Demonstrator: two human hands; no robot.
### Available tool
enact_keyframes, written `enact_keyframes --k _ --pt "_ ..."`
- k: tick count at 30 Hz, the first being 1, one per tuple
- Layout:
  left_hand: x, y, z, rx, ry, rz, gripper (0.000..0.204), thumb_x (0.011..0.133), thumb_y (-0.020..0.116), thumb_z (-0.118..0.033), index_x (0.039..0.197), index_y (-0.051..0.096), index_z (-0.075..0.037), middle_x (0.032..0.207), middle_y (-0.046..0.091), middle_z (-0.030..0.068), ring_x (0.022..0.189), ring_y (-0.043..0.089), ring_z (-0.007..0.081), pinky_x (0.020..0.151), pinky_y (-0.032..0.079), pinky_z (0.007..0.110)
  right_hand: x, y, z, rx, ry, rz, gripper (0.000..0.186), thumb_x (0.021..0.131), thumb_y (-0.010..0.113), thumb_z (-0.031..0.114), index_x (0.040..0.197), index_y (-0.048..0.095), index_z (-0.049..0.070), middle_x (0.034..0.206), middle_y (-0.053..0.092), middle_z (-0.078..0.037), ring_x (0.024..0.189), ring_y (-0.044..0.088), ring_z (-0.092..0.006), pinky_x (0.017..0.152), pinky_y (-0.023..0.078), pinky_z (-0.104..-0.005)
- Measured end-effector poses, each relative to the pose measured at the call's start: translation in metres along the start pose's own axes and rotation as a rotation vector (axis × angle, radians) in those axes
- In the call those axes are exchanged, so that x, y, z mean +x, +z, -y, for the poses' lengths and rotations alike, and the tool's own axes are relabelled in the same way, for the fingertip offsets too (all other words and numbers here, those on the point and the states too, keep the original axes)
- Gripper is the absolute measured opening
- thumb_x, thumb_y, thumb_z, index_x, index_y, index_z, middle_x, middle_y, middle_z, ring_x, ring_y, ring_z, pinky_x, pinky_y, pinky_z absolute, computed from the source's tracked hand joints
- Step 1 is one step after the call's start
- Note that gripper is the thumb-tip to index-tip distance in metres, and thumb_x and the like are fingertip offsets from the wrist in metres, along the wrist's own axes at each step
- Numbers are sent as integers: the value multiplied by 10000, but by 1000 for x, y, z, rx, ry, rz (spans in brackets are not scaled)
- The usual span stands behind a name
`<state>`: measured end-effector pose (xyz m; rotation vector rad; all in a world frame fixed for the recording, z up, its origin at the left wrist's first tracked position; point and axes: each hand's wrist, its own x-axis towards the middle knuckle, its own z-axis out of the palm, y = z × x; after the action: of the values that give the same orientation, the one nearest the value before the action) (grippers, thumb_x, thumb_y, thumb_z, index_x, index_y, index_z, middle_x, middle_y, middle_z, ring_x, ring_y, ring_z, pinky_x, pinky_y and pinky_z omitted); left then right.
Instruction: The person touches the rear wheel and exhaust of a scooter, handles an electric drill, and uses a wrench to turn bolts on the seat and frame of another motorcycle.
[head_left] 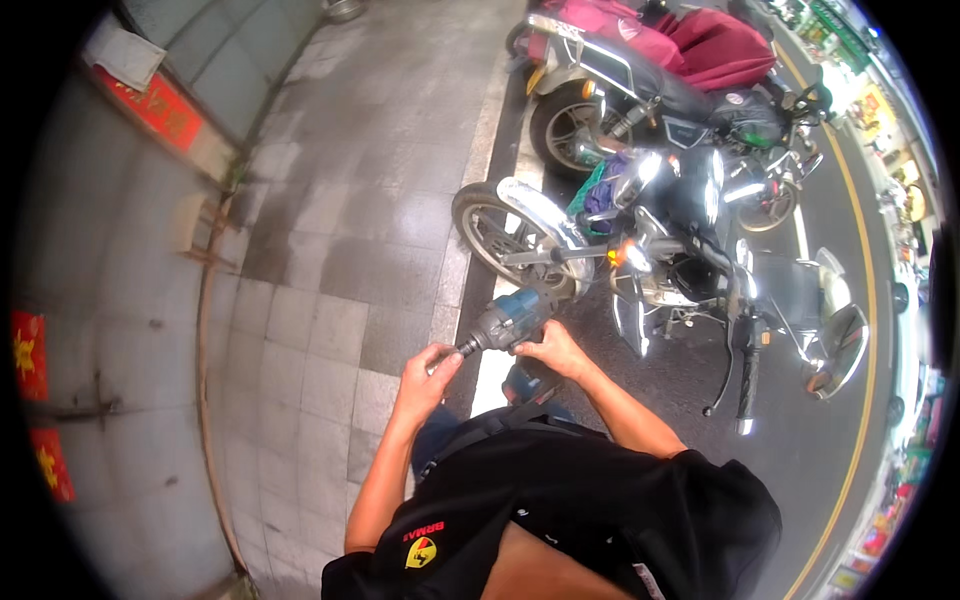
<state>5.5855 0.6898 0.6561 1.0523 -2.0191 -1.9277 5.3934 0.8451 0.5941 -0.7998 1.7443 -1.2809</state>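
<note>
Power tool (pixel 505 320) is prob. being seen to at its nose (pixel 468 346), which is pinched by the L hand (pixel 426 374) while the body is grasped by the R hand (pixel 558 350); steady R hold + fine L fingerwork are called for. Coloured blue w/ dk grey, it's held level-ish, fwd of the black shirt (pixel 610 480); bit type can't be made out.

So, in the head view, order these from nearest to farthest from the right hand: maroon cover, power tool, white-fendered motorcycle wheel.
From the right hand:
1. Power tool: right against the hand, on its left side.
2. White-fendered motorcycle wheel: beyond the tool, up and slightly left.
3. Maroon cover: upper right, over the farther motorcycle.
</note>
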Motion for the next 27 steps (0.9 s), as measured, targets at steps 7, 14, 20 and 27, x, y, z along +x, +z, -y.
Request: enact_keyframes --k 7,14,20,27 --pt "114 -108 -70 106 80 304 299 808 600 -267 903 590 16 747 599 82 729 528 112 683 431 279 80 46 92 -9 210 -201 309 714 672 270 879 636 11 770 658 -61 742 607 -154 706 470 -299" --pt "261 -121 -115 155 163 404 313 807 607 -277 943 568 1 634 507 5 489 440 63 435 368 231 200 25 63 16 238 -438 440 694 688 356 910 600 -18 816 642 -101 782 605 -168 722 472 -318" --pt "398 -125 -168 325 56 360 266 811 603 -224 937 586 10 640 570 48 561 524 96 516 418 254 338 -29 82 36 318 -448 423 698 678 301 955 563 -15 824 630 -100 794 590 -174 739 463 -329" --pt "548 -107 -266 373 97 567 302 816 604 -266 956 589 0 612 544 30 545 515 90 491 400 246 444 -128 119 95 270 -538 560 705 665 500 919 574 -9 849 634 -117 844 596 -196 781 446 -320"
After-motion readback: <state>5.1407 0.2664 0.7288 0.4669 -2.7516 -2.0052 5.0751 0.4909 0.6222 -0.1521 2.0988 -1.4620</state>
